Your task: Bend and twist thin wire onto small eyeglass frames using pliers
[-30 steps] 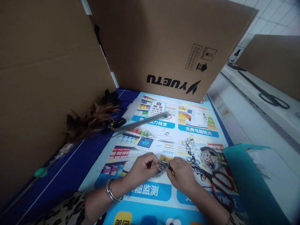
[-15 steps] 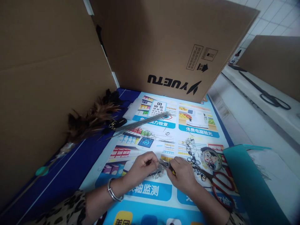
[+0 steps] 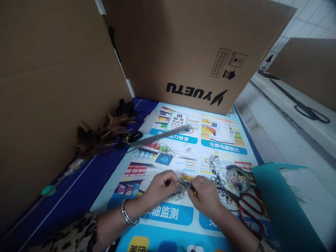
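Note:
My right hand [image 3: 206, 196] is closed around pliers [image 3: 185, 182], whose metal jaws point left toward my other hand. Thumb and fingers of my left hand [image 3: 161, 187] are pinched together by the tips of the jaws; what they hold is too small to make out. Just below the jaws lies a small tangle of thin wire pieces [image 3: 178, 194]. A bundle of straight grey wires [image 3: 168, 133] rests farther back on the printed sheet [image 3: 168, 229]. Dark wire loops [image 3: 215, 169] are scattered beyond my right hand, beside red-handled scissors [image 3: 252, 204] and a round clear dish [image 3: 237, 179].
Cardboard panels [image 3: 196, 45] stand behind and at the left. Brown feathers [image 3: 105, 133] lie along the left side, near a black object [image 3: 136, 136]. At the right are a teal box [image 3: 283, 199] and black scissors [image 3: 301, 105] on a white ledge [image 3: 291, 92].
The view has shifted slightly, moving the scene a little to the right. Both hands keep nearly the same pose at the pliers.

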Available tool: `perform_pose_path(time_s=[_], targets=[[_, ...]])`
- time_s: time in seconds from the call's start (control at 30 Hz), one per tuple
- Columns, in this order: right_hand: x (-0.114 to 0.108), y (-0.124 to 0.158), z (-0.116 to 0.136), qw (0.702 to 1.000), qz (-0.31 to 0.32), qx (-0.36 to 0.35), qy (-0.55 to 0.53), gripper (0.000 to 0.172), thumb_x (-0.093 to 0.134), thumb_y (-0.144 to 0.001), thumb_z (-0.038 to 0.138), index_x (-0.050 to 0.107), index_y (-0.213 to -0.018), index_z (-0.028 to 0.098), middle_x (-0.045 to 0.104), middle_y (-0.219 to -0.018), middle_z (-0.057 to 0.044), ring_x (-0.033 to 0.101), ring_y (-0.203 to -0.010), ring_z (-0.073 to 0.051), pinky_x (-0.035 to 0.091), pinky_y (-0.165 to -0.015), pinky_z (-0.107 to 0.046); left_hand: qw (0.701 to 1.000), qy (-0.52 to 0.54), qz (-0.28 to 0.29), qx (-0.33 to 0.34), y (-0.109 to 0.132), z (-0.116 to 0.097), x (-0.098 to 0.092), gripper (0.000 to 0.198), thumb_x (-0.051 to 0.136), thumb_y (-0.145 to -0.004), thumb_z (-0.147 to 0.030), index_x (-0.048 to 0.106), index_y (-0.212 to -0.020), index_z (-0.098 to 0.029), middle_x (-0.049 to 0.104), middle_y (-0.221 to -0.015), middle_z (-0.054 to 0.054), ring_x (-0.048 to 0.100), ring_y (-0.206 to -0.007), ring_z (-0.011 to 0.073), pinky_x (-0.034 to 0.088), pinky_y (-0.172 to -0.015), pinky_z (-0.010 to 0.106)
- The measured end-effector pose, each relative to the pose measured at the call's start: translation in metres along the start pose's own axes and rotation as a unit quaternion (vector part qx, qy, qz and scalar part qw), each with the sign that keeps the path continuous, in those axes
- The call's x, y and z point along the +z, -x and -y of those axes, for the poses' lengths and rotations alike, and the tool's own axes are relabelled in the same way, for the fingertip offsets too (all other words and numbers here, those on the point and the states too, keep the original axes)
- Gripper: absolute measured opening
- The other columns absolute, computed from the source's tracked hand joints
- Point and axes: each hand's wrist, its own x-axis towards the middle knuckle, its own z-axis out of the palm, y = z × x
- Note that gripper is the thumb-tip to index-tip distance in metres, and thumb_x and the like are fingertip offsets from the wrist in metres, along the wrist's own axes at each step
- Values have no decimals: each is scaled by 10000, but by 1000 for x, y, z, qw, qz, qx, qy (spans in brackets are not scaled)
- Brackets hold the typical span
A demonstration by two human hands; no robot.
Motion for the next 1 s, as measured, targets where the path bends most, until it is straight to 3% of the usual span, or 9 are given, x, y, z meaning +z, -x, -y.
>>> perform_pose_path(time_s=[0.2,0.53,1.0], targets=[[-1,-1,2,1000,-3,0,0,105,484,-797,273,512,-776,174,527,-774,-28,469,-737,-140,266,-602,-239,998,41,-53,-12,0,-3,-2,152,512,-789,-254,493,-682,-148,451,-630,-20,409,-586,99,349,-552,199],[-1,-2,0,998,-14,40,-48,126,455,-823,279,525,-817,174,522,-765,-35,472,-732,-147,304,-605,-227,995,63,-67,-24,0,-1,-1,156,525,-781,-275,503,-693,-149,446,-623,-20,397,-566,96,343,-529,192],[-4,-2,0,999,-22,9,-46,142,466,-819,296,536,-801,173,523,-749,-28,472,-702,-131,292,-577,-221,996,-64,-59,28,0,-1,-1,115,506,-771,-201,508,-670,-146,470,-638,-10,428,-600,109,351,-555,198]])
